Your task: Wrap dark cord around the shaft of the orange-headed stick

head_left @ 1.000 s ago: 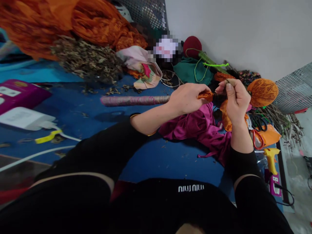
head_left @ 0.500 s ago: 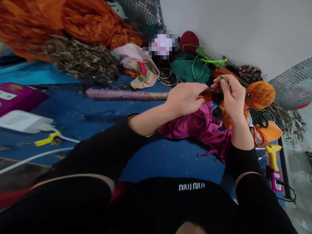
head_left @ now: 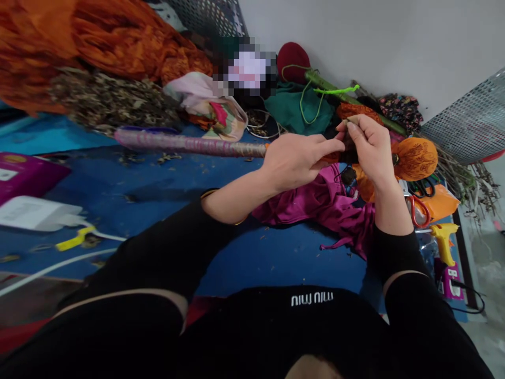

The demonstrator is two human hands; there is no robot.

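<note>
A long wrapped stick, pinkish-purple at its far left end and tan nearer the hand, lies level in front of me. My left hand is closed around it, its fingers pointing right. An orange patterned cloth-covered ball sits in line with the stick, just right of my right hand. The right hand is closed, thumb and fingertips pinching something small and dark above the stick; what it is I cannot make out. Beneath both hands lies a crumpled magenta cloth.
Behind are orange cloth, dried plant matter, a green cloth and a dark red ball. Red-handled scissors and a yellow glue gun lie right. A white adapter with a cable sits left.
The stick's left end has tilted upward and shifted left. Both hands keep near the same spot on it, with the right fingertips still pinched. The view has shifted slightly.
</note>
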